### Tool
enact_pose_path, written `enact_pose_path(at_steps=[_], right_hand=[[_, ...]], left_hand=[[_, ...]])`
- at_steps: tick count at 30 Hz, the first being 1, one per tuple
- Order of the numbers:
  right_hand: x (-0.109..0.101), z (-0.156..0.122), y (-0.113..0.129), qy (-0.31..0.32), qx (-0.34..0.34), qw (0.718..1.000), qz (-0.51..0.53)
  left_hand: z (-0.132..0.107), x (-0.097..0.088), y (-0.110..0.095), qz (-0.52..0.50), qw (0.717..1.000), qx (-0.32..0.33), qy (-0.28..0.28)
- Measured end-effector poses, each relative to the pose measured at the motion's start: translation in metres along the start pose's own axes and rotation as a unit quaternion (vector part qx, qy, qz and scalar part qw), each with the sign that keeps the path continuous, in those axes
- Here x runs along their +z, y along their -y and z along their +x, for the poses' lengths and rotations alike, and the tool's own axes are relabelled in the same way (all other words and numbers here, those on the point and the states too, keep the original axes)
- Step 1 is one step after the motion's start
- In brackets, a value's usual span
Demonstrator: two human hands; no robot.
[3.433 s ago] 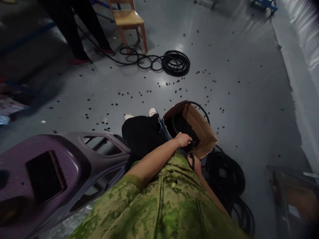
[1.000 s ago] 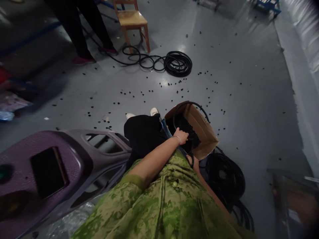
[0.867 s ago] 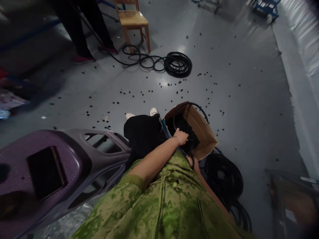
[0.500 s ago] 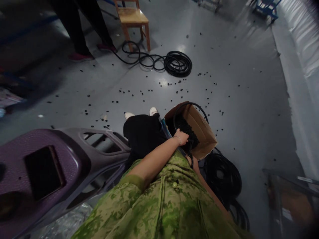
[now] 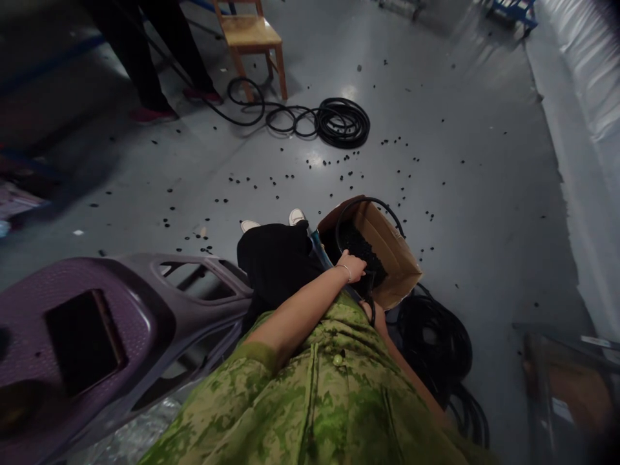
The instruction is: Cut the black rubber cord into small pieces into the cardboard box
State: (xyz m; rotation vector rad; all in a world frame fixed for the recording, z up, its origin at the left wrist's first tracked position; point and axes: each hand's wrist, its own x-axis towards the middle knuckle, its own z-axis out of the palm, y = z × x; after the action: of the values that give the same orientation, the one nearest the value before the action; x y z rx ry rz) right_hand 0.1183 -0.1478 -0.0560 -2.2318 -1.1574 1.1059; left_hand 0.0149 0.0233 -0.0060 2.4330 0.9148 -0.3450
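My left hand (image 5: 352,266), with a thin bracelet at the wrist, is closed over the mouth of a cardboard box (image 5: 394,248). Its fingers wrap around a black hose (image 5: 372,199) that arcs across the box's open top. Closer to my body, my right hand (image 5: 375,314) is closed on a black length of the same-looking hose at the box's near edge. Many small black pieces (image 5: 361,248) fill the bottom of the box. The fingertips of both hands are partly hidden.
Coiled black hose (image 5: 343,123) lies ahead, near a wooden chair (image 5: 252,31) and a person's legs (image 5: 159,58). Another coil (image 5: 433,342) sits right of the box. A purple stool (image 5: 140,303) bearing a phone (image 5: 84,341) stands left. Small black rings dot the floor.
The hose by the other person now runs upward across their legs. My hands hold nearly the same position; the whole view has shifted slightly.
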Motion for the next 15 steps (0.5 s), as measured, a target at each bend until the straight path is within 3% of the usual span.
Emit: enact_pose_path(at_steps=[15], right_hand=[[-0.001, 0.0018, 0.0045, -0.011, 0.031, 0.999, 0.025]], left_hand=[[0.0002, 0.0005, -0.0008, -0.001, 1.0, 0.003, -0.007]])
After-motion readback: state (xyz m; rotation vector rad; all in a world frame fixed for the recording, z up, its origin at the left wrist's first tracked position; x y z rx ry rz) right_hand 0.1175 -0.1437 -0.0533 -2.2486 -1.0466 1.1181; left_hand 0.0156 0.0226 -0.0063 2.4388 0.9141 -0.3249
